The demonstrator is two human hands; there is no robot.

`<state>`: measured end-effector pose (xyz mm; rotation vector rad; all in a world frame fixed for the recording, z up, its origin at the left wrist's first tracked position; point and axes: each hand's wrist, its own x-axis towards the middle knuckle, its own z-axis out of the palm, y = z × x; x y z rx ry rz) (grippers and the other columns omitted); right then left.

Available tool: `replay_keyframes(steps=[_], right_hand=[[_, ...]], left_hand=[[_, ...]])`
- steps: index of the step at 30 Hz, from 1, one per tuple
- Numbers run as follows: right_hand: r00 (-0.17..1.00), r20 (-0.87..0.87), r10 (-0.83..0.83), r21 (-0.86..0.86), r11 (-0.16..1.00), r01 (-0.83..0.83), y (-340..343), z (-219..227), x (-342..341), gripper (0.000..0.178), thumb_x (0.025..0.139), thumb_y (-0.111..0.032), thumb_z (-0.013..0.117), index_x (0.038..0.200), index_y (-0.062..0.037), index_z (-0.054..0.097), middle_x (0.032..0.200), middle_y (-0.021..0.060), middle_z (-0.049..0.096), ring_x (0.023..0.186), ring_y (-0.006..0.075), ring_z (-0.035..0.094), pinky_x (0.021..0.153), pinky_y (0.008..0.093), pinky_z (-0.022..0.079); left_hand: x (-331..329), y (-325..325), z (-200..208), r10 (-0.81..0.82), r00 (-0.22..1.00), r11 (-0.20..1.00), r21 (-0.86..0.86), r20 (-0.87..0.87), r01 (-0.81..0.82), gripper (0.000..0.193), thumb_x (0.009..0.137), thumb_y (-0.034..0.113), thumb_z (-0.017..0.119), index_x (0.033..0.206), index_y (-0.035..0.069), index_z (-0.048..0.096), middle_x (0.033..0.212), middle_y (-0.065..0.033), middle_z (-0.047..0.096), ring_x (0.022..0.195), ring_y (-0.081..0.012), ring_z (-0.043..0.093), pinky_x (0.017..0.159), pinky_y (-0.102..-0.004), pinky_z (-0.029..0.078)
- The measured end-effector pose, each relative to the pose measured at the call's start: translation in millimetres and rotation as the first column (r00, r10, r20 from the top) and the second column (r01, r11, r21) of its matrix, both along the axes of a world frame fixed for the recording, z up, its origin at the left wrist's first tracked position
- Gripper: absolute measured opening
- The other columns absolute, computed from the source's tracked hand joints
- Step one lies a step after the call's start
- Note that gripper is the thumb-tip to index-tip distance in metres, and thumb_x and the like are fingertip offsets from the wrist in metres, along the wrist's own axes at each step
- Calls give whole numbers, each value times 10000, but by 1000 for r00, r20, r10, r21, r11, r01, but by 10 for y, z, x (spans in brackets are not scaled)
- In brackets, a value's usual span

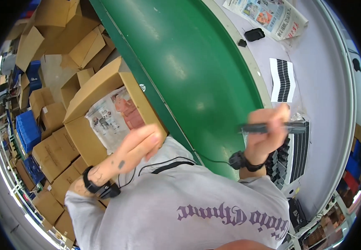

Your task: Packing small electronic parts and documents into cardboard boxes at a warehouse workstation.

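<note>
My right hand (268,129) is closed round a slim black bar-shaped thing (253,128), held level over the right edge of the green belt. Motion blurs this thing, so its exact kind is unclear. Just beyond that hand, long black strips (300,154) lie in a row on the pale side table, beside a stack of small black pieces (279,166). My left hand (141,143) hovers by the near edge of an open carton (141,98), its fingers curled together. Whatever may be in those fingers is hidden. Printed paper (105,121) lines the carton's inside.
A green conveyor belt (188,71) runs away in front of me. Across it, the pale table (322,83) carries a newspaper (268,18), a black case (254,34) and a sheet of black labels (281,80). Brown boxes (57,152) and a blue crate (28,130) crowd the left.
</note>
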<state>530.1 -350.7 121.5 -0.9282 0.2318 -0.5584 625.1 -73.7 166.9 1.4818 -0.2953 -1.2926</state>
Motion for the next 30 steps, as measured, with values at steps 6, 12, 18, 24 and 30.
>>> replay_keyframes(steps=[6,12,18,24,30], right_hand=[[906,2,423,-724,626,-290,400,100,460,145,703,-43,725,706,-53,580,627,54,535,575,166,501,527,296,392],[768,256,587,9,793,-609,728,158,253,268,785,-58,644,601,-64,449,623,50,532,585,193,478,539,329,368],[762,398,511,-183,858,-480,786,-6,280,255,700,80,598,569,-21,404,517,56,429,457,217,433,469,322,296],[777,355,519,-268,853,-447,978,71,287,300,693,119,523,523,-29,324,476,67,318,402,235,312,432,347,216],[724,540,430,0,860,-510,907,248,178,314,707,93,564,526,-49,351,477,53,409,382,198,396,383,333,265]], left_hand=[[-17,-523,7,-235,696,962,58,678,267,313,834,95,581,1102,-34,484,913,-196,525,867,-351,569,743,-412,472],[-212,-530,-27,-134,915,989,-10,381,149,200,840,101,587,1019,14,568,907,-162,577,856,-355,584,752,-413,472],[-299,-661,-501,65,662,973,-194,747,123,165,745,51,605,894,-3,558,814,-128,551,753,-324,576,650,-391,470],[-347,-564,-654,119,258,980,-156,959,126,180,588,140,644,698,76,518,636,-52,527,527,-250,564,449,-344,423],[-596,-225,-1002,26,752,993,-102,659,54,212,692,146,645,624,43,474,552,-101,432,489,-211,399,454,-322,366]])
